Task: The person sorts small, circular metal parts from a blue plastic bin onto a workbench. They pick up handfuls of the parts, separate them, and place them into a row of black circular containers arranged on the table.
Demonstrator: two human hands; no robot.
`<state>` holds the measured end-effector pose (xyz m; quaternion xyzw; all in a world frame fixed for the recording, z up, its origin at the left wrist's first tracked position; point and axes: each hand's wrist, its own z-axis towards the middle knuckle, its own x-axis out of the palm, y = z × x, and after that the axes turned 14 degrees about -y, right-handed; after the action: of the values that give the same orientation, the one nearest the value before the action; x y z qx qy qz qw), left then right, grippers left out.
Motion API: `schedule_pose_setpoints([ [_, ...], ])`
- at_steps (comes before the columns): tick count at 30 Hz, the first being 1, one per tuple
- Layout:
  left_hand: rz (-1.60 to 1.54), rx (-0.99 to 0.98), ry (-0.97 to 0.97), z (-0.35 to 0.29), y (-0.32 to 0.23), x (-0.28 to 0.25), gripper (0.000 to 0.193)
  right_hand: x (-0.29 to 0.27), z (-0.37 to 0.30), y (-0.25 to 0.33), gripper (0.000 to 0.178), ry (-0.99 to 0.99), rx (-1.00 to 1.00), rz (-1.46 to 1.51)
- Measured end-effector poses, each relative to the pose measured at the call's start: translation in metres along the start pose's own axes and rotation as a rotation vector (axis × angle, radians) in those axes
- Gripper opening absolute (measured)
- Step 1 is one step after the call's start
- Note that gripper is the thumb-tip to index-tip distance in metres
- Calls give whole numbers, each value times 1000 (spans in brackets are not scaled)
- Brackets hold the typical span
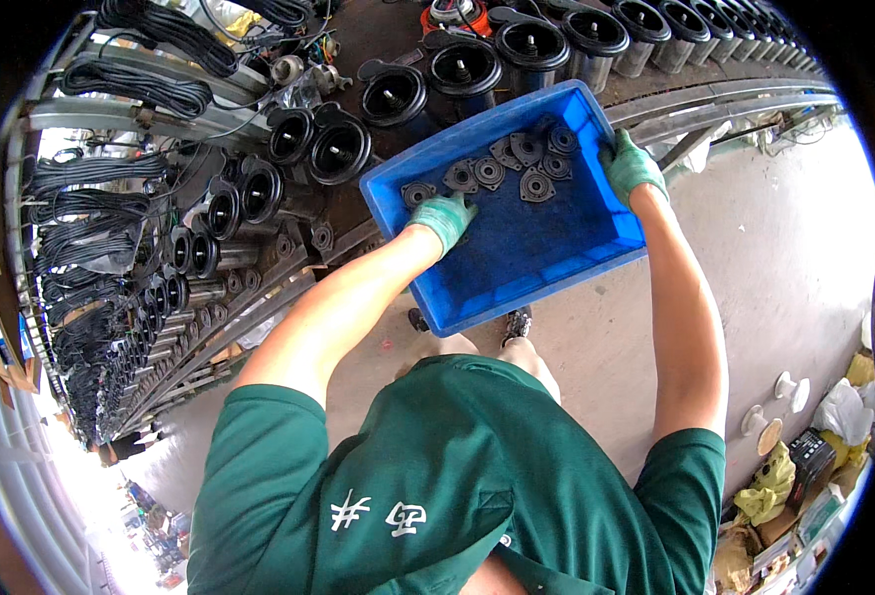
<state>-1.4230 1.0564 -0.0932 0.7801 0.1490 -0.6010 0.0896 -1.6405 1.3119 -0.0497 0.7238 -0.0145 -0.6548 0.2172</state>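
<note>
A blue plastic bin [531, 243] hangs tilted in front of me, beside the bench edge. My right hand [633, 169], in a green glove, is closed round its right rim. Inside, several round metal flanges [536, 185] with bolt ears lie loose toward the far side. My left hand [442, 220], also gloved in green, reaches over the left rim into the bin. One flange [417, 193] lies right by its fingers. The back of that hand hides most of its fingers, and whatever is under them cannot be made out.
Metal cylinders with black flanged tops [462, 67] stand in a long curved row on the bench [596, 91]. Bundled black cables [140, 89] lie on metal rails at the left. White spools [792, 392] stand on the floor at the right, near bags and boxes.
</note>
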Motion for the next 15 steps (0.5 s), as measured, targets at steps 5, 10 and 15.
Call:
schedule_pose_setpoints([
  [5, 240, 421, -137, -19, 14, 5, 37, -7, 9, 4, 62, 32, -31, -24],
  [10, 142, 282, -43, -17, -6, -28, 38, -4, 17, 2, 61, 23, -39, -11],
  [15, 83, 314, -6, 3, -10, -38, 36, 3, 16, -2, 58, -28, -34, -14],
])
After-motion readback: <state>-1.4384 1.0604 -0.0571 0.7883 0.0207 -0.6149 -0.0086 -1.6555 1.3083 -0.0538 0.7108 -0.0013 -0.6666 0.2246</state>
